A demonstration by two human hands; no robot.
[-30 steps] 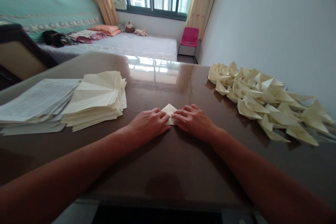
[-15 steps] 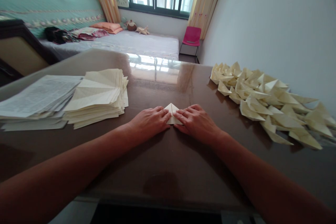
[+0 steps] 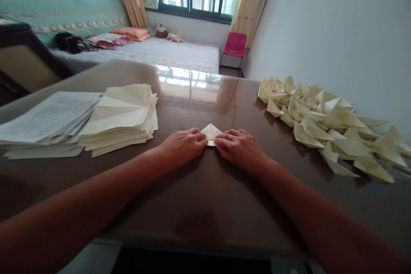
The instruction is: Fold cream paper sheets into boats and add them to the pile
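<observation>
A small cream sheet of folded paper [image 3: 211, 130], pointed at its far end, is between my hands at the middle of the table. My left hand [image 3: 188, 143] pinches its left corner, thumb and fingers together. On the other side my right hand [image 3: 240, 147] grips the right corner, fingers curled. Crease lines meet near the middle of the paper, and both its side corners are hidden under my fingers. To the left lies a stack of cream paper sheets [image 3: 120, 115]; at the right sits a heap of folded paper boats [image 3: 324, 115].
White printed sheets [image 3: 51, 115] lie left of the cream stack on the glossy brown table [image 3: 205, 205]. Beyond the table are a bed [image 3: 180, 55], a pink chair [image 3: 235, 45] and a window. A white wall [image 3: 337, 21] rises along the right.
My fingers have drawn back outward, so more of the folded paper shows. The paper's near edge now looks slightly curved and sits a little farther from me.
</observation>
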